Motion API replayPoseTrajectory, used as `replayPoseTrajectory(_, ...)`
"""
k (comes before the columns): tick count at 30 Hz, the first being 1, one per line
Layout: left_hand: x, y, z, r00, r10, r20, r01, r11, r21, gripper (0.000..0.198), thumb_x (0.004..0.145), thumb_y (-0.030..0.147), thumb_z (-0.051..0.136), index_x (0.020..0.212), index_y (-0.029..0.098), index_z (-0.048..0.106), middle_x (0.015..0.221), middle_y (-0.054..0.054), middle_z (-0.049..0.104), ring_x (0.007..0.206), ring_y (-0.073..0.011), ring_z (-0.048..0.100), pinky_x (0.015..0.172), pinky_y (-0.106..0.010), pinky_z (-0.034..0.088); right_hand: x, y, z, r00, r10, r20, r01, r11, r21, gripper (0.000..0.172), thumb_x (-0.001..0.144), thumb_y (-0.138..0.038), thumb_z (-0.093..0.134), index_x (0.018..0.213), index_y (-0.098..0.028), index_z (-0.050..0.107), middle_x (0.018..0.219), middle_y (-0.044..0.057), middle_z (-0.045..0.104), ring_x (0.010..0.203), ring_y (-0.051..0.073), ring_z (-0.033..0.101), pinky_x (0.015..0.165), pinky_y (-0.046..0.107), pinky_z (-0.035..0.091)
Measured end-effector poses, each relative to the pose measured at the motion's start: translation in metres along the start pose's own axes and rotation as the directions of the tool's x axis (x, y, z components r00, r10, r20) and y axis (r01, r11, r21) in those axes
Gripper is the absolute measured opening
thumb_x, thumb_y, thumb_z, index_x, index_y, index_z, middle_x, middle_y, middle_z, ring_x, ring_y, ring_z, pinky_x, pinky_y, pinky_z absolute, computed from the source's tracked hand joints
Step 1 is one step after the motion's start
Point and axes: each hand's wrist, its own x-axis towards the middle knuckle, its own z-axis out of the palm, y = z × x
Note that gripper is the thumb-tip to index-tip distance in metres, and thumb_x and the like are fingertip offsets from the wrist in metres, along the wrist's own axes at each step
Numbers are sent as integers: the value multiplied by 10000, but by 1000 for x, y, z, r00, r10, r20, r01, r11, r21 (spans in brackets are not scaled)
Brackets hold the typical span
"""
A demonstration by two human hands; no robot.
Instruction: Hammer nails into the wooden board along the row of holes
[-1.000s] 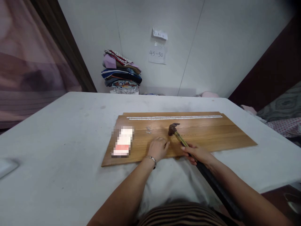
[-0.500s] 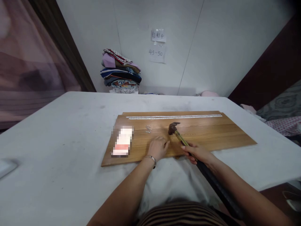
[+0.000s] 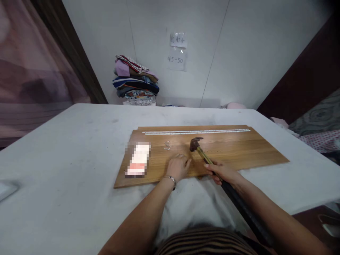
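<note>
A claw hammer [image 3: 204,156] with a rusty head and a yellow-and-black handle is gripped by my right hand [image 3: 220,171], fingers wrapped round the handle. Its head hovers over or rests on a wood-grain board [image 3: 255,152]; I cannot tell which. Left of the hammer, my left hand [image 3: 177,166] lies on the board near its front edge, fingers curled under. Whatever it holds, if anything, is hidden. Just beyond that hand lies a small pile of loose nails [image 3: 167,145]. A row of small dark marks or nail heads [image 3: 214,151] runs right of the hammer head.
A blurred-out phone-like object [image 3: 138,159] lies on the board's left end. Two white measuring strips [image 3: 196,132] run along the far side. The board sits on a white table [image 3: 66,156]. Folded clothes [image 3: 136,81] are stacked against the wall behind, with handwritten paper signs [image 3: 176,53] above.
Almost nothing differs. The whole view has shifted very slightly, while both hands and the hammer keep the same pose.
</note>
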Motion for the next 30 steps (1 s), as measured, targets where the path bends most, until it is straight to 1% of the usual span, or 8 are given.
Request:
replayPoseTrajectory(4, 1, 0, 0, 1000, -3, 5, 3, 1000, 5, 353, 994, 313, 461, 771, 173, 695, 827, -72, 700, 859, -198, 619, 753, -308, 421, 2, 0, 0, 1000, 9, -2, -9, 1000, 3, 477, 631, -537, 767, 808, -225, 453, 570, -103, 469, 357, 27, 347, 324, 181, 244)
replayPoseTrajectory(11, 1, 0, 1, 1000, 0, -5, 0, 1000, 0, 349, 992, 316, 469, 770, 173, 697, 822, -71, 699, 845, -195, 618, 751, -304, 421, 1, 2, 0, 1000, -3, 3, 3, 1000, -15, 449, 662, -533, 742, 772, -224, 435, 585, -95, 471, 363, 28, 344, 319, 189, 269)
replayPoseTrajectory(16, 0, -1, 1, 1000, -4, -7, 4, 1000, -2, 348, 991, 310, 470, 762, 176, 696, 823, -70, 698, 847, -193, 618, 753, -301, 419, 2, 1, 1, 1000, 0, -9, 0, 1000, 1, 468, 636, -533, 760, 803, -224, 450, 573, -102, 467, 357, 27, 346, 320, 185, 259)
replayPoseTrajectory(23, 1, 1, -1, 1000, -8, 3, 8, 1000, 0, 364, 999, 323, 454, 775, 172, 697, 823, -75, 697, 848, -196, 621, 754, -304, 423, 2, 2, -1, 1000, -3, 22, 3, 1000, -9, 470, 639, -544, 753, 776, -228, 434, 572, -104, 468, 357, 25, 345, 315, 186, 255)
replayPoseTrajectory(30, 0, 0, 1, 1000, -7, 6, 7, 1000, 1, 356, 996, 318, 462, 779, 170, 704, 844, -80, 709, 865, -198, 630, 765, -305, 425, 2, 1, 0, 1000, 9, 0, -9, 1000, -7, 474, 634, -543, 758, 776, -225, 436, 574, -103, 471, 359, 24, 345, 322, 181, 254)
